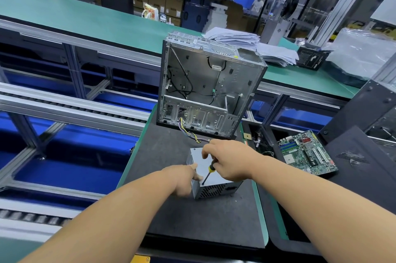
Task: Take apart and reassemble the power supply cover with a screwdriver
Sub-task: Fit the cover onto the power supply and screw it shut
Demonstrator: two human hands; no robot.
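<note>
A grey metal power supply with a perforated front grille lies on the dark mat. My right hand grips a screwdriver with a yellow and black handle. Its tip stands on the supply's top cover near the front left corner. My left hand holds the supply's left side, with a finger reaching over the top edge close to the screwdriver tip. A bundle of coloured wires runs from the supply's back toward the computer case.
An open, empty computer case stands upright behind the supply. A green motherboard lies to the right on a dark panel. Stacked papers and plastic wrap sit on the far green bench. Roller conveyor rails run along the left.
</note>
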